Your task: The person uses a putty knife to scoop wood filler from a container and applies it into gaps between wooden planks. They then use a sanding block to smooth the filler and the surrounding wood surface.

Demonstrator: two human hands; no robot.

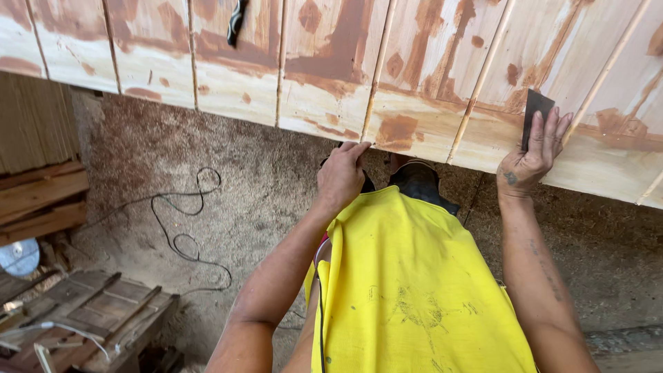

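Sawdust-covered workshop floor (262,186) | left hand (340,176) curled, gripping lower edge of pale red-streaked ribbed wooden panel (331,62) | right hand (532,155) pressing dark sandpaper sheet (535,110) flat against panel

A black cable (181,231) lies in loops on the sawdust-covered floor (262,200) at centre left. In the lower left corner sits a weathered wooden pallet (97,314) with a pale cord (72,333) across it. Stacked boards (38,200) fill the left edge, a round pale blue disc (18,257) just below them. A yellow shirt (414,290) fills the lower centre.
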